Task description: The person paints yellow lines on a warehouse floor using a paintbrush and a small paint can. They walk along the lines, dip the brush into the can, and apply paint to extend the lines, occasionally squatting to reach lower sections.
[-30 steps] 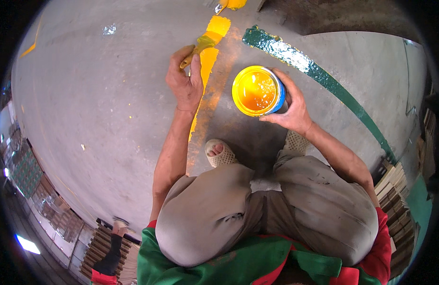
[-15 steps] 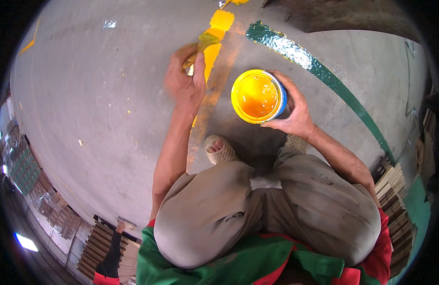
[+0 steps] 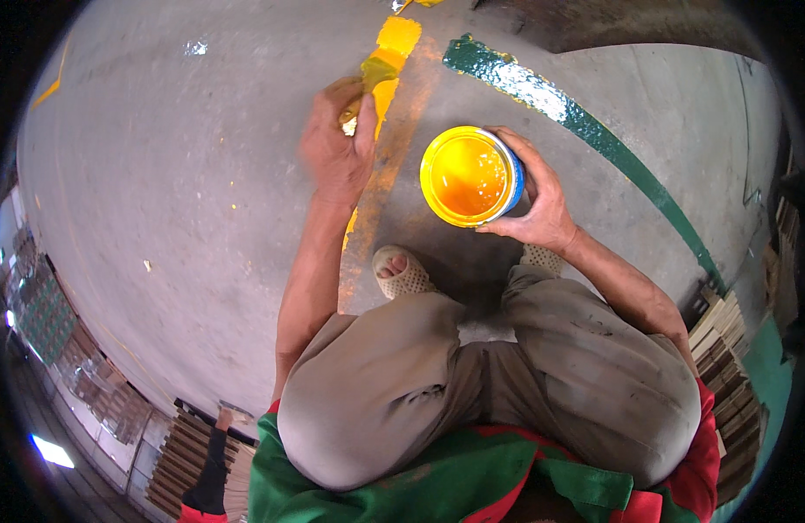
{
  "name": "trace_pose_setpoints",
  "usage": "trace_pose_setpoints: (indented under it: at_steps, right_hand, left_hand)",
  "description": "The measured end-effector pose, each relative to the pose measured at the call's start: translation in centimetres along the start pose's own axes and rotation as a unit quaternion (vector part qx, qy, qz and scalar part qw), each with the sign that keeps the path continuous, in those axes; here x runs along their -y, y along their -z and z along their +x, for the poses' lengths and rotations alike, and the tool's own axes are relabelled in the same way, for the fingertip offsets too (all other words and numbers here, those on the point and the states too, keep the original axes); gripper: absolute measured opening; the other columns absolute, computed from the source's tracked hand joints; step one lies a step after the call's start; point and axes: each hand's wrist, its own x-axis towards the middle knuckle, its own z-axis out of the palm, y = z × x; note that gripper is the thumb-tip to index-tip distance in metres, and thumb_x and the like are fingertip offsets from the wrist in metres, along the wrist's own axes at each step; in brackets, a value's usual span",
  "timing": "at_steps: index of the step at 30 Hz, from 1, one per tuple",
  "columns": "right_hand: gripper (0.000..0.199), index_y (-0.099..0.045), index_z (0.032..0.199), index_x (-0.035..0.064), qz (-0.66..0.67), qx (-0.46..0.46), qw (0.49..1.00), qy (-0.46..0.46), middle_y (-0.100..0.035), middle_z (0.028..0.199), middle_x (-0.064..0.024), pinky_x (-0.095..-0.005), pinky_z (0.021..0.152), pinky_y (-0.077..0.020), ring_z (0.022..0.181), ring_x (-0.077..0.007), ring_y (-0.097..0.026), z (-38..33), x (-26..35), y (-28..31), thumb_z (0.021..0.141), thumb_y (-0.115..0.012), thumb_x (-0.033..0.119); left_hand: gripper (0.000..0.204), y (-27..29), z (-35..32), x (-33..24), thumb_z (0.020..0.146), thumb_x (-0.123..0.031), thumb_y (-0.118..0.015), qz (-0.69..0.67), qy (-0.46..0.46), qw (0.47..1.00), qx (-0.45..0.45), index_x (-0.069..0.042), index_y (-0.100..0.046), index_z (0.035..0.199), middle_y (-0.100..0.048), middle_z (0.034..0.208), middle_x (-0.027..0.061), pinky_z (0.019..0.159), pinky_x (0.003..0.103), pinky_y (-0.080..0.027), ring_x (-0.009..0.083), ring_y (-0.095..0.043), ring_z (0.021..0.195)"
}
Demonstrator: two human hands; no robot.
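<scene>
My left hand (image 3: 340,148), clamped on a yellow-smeared wooden paintbrush (image 3: 379,76), has slid slightly nearer along the yellow floor stripe (image 3: 400,33) — the stroke seems to continue; my right hand (image 3: 544,199) clasps the blue cylindrical paint can (image 3: 427,177).

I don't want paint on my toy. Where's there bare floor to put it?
The widest patch is the grey floor left of the left hand, though small specks dot it. Another lies right of the dark green stripe. It's crowded around the paintbrush, yellow stripe, paint can and open-toed slipper.
</scene>
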Motion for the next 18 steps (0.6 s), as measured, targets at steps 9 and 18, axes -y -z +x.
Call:
trace_pose_setpoints:
  at_steps: [9, 18]
  right_hand:
    - [0.115, -0.038, 0.154, 0.0022, -0.012, -0.004, 1.0, 0.006, -0.042, 0.156, -0.0183, -0.0434, 0.124, -0.0307, 0.146, -0.0309, -0.042, -0.5, -0.3, 0.0, 0.059, -0.1, 0.018]
    - [0.114, -0.037, 0.154, 0.002, -0.001, 0.011, 1.0, 0.002, -0.042, 0.156, -0.0182, -0.0438, 0.124, -0.0308, 0.147, -0.0311, -0.041, -0.6, 0.2, -0.3, 0.06, -0.1, 0.016]
  left_hand:
    - [0.018, 0.6, -1.5, 0.6, 0.091, -0.003, -0.071, 0.0, 0.009, 0.999, 0.033, -0.003, -0.063, 0.108, -0.07, 0.108, 0.0159, 0.078, 0.038, -0.059, 0.031, -0.072, 0.09]
    - [0.017, -0.3, -0.3, 0.6, 0.092, -0.003, -0.07, -0.005, -0.023, 0.999, 0.03, -0.003, -0.063, 0.107, -0.071, 0.105, 0.0143, 0.077, 0.037, -0.058, 0.0302, -0.072, 0.087]
